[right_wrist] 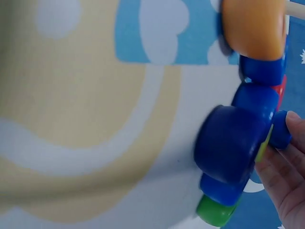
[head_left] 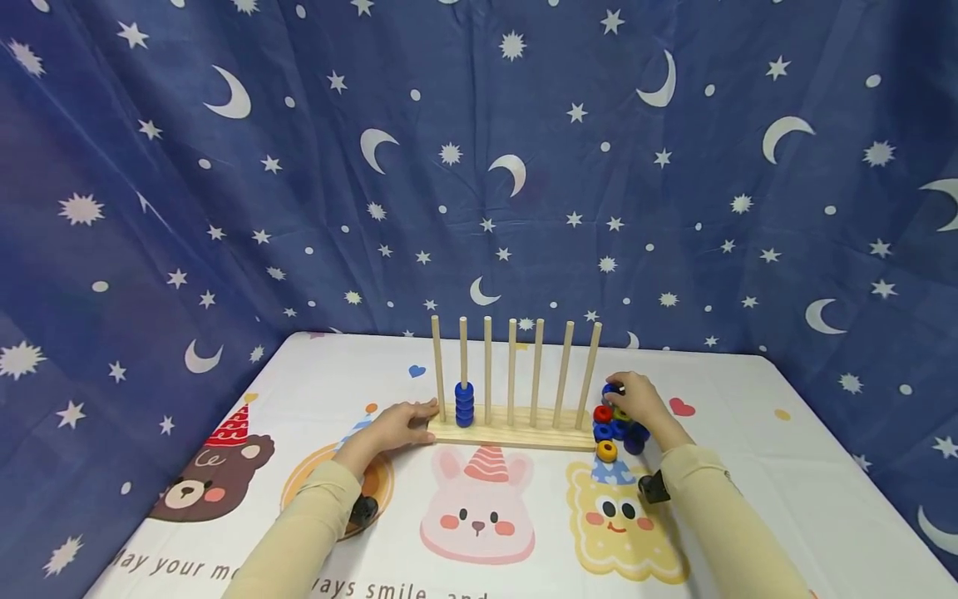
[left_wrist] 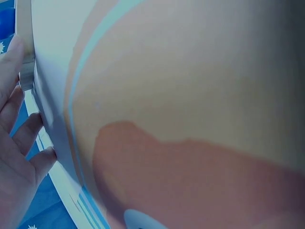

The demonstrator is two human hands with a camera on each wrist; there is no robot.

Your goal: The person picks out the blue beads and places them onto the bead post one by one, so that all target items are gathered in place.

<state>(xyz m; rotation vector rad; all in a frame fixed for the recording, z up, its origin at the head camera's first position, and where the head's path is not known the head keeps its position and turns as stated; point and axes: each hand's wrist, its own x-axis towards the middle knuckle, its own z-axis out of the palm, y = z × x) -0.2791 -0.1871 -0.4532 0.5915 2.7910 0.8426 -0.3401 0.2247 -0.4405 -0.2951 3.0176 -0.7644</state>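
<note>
A wooden bead rack [head_left: 516, 436], with several upright pegs on a long base, stands on the table; blue beads [head_left: 465, 405] are stacked on its second peg from the left. My left hand [head_left: 400, 426] rests against the base's left end; in the left wrist view its fingers [left_wrist: 31, 131] are spread beside the wood. Right of the rack, my right hand [head_left: 639, 398] pinches a blue bead [right_wrist: 280, 136] between thumb and fingers. Under it lies a pile of loose beads: a red bead [head_left: 602, 414], an orange bead [head_left: 606, 451], a green bead [right_wrist: 217, 211] and several blue ones.
The table has a white cloth [head_left: 726, 466] printed with cartoon animals and lettering. A dark blue curtain [head_left: 479, 166] with moons and stars hangs behind the table and along its left. A black wrist device [head_left: 654, 487] sits under the right forearm, another [head_left: 364, 511] by the left.
</note>
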